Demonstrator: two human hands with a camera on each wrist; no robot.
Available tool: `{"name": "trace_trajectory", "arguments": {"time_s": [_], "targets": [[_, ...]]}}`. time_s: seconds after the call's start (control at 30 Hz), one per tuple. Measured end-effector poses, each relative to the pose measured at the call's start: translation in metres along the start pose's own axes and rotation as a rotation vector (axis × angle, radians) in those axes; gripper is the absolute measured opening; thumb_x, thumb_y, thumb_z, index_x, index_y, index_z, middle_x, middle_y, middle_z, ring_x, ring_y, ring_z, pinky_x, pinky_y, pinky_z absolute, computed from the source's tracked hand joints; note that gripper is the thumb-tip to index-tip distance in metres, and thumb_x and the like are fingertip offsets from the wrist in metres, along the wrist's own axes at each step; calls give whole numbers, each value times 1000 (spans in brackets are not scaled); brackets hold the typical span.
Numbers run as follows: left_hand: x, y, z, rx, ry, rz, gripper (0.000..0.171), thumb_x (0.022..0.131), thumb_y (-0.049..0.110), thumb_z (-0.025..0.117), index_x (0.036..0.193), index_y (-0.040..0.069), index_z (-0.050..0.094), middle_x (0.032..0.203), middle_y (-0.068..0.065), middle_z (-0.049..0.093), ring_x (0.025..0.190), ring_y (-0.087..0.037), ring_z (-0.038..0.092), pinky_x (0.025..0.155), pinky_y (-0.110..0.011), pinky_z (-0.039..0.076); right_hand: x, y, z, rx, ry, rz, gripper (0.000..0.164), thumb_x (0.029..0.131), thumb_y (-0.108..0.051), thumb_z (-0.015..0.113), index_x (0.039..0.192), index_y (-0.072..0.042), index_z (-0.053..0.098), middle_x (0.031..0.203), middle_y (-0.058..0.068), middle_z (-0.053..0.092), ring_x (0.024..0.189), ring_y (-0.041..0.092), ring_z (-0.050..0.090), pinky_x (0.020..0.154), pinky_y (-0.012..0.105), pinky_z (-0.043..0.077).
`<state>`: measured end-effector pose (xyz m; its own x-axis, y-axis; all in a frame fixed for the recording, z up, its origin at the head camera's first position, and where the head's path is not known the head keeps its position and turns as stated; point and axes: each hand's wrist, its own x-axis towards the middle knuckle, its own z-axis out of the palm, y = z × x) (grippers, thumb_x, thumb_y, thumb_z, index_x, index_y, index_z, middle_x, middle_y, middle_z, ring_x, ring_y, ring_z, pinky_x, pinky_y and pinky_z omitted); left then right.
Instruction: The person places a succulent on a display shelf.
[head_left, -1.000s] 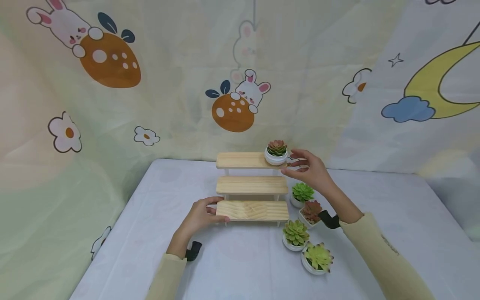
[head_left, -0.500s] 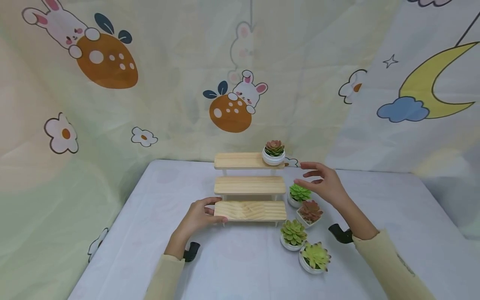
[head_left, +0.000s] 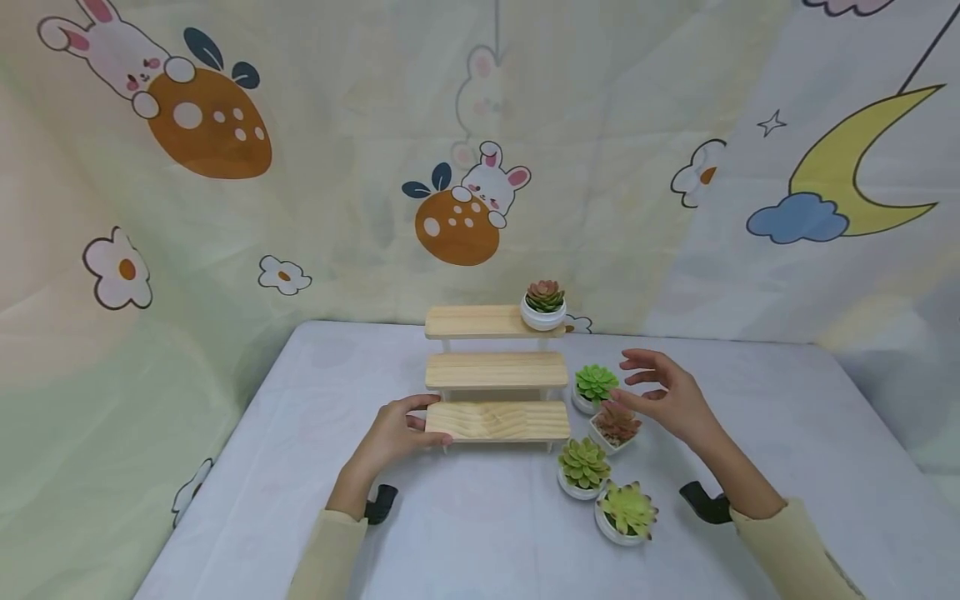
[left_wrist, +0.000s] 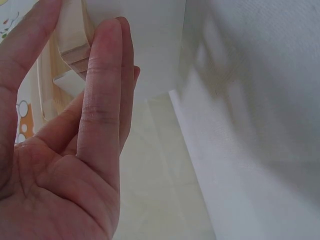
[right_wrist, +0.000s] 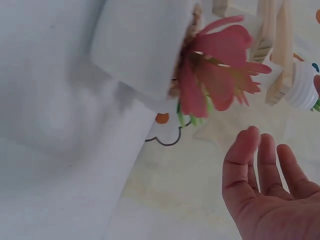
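A three-tier wooden display stand (head_left: 498, 421) stands mid-table. My left hand (head_left: 397, 433) holds the left end of its lowest board, thumb at the front edge and fingers behind. In the left wrist view the board's end (left_wrist: 75, 35) shows between thumb and fingers. On the right of the top board sits a reddish-green succulent in a round white pot (head_left: 543, 307). My right hand (head_left: 667, 396), fingers loosely bent and holding nothing, hovers by a red succulent in a square white pot (head_left: 617, 425). Behind that stands a bright green succulent (head_left: 596, 383).
Two more potted succulents, one green (head_left: 583, 465) and one yellow-green (head_left: 628, 510), stand in front of the red one, right of the stand. A white cloth covers the table (head_left: 465, 533). A patterned curtain (head_left: 337, 167) hangs behind it.
My right hand has left the pot on the top board and moved right and down toward the red succulent. The left hand keeps its hold on the stand.
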<state>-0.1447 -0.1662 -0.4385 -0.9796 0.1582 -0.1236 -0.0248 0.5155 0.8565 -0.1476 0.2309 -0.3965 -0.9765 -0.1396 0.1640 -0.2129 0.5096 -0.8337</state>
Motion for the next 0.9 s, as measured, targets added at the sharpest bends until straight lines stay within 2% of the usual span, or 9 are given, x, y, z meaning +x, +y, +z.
{"name": "trace_trajectory", "arguments": {"time_s": [0.2, 0.33, 0.57, 0.73, 0.9], "targets": [[-1, 0, 0, 1, -1, 2, 72, 67, 21, 91, 129, 0, 61, 96, -10, 72, 81, -16, 68, 66, -29, 51, -14, 12, 0, -53, -25, 60, 60, 88, -26, 75, 138, -7, 49, 127, 17, 56, 98, 20, 55, 73, 22, 48], [-1, 0, 0, 2, 4, 3, 71, 67, 21, 91, 128, 1, 61, 98, -11, 71, 81, -16, 68, 66, -29, 52, -21, 19, 1, -43, -61, 72, 59, 88, -23, 75, 138, -3, 48, 129, 21, 54, 103, 29, 54, 75, 23, 49], [-2, 1, 0, -2, 3, -3, 71, 67, 21, 91, 129, 1, 61, 100, -12, 71, 82, -17, 68, 67, -30, 52, -30, 33, 4, -47, -112, 90, 65, 84, -20, 79, 136, 2, 47, 131, 22, 53, 103, 27, 55, 69, 25, 49], [-2, 2, 0, 1, 5, -7, 71, 68, 20, 91, 129, 1, 61, 100, -12, 71, 82, -17, 68, 67, -31, 53, -34, 40, 9, -50, -140, 67, 68, 80, -16, 81, 135, 5, 46, 132, 26, 51, 104, 31, 55, 67, 26, 49], [-2, 3, 0, 1, 3, -5, 71, 67, 20, 91, 129, 0, 61, 100, -12, 71, 82, -16, 67, 66, -30, 52, -36, 42, 18, -62, -162, 127, 78, 76, -20, 85, 136, 7, 44, 133, 28, 49, 107, 36, 55, 68, 25, 49]]}}
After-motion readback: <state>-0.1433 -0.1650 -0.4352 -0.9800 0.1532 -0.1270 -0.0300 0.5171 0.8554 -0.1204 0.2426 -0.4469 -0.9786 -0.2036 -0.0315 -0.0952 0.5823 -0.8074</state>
